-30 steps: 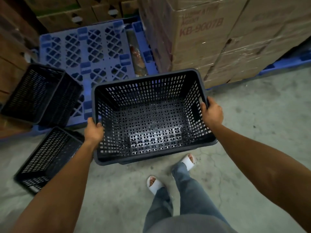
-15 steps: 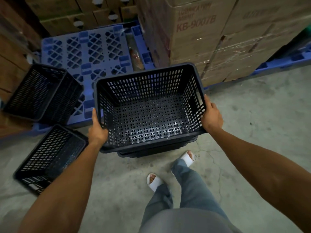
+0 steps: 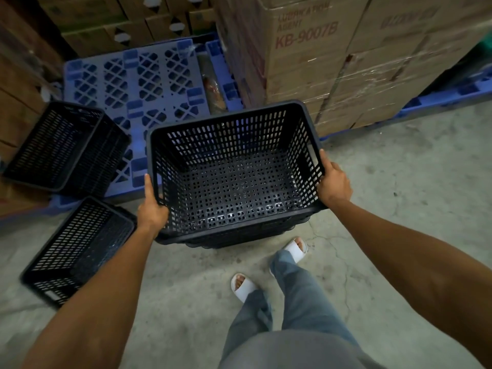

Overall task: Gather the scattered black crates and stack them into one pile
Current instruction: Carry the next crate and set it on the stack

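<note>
Held crate [image 3: 234, 179]: black, lattice walls and perforated bottom, nothing inside; carried level above the floor [image 3: 399, 198], its far edge near the pallet [image 3: 138, 83]. A second dark rim shows just beneath its near edge; whether that is another crate nested under it, I cannot tell. Left hand [image 3: 151, 211]: clamped on the left rim near the front corner, thumb along the outer wall, the other fingers hidden inside. Right hand [image 3: 334, 183]: clamped on the right rim, thumb up the outer wall, the other fingers curled over the edge out of sight. Second crate [image 3: 66, 147]: black, empty, tilted, lying on the left part of the pallet against brown cartons there. Third crate [image 3: 77, 249]: black, empty, tilted on the floor just beside the left forearm, below the second crate. Pallet: blue plastic, open grid, flat on the floor. Boxes [image 3: 332, 62]: brown cardboard, film-wrapped, stacked right of the pallet on another blue pallet, one printed KB-9007B. The person stands in grey trousers and white sandals [image 3: 243, 286] on concrete, just behind the held crate.
</note>
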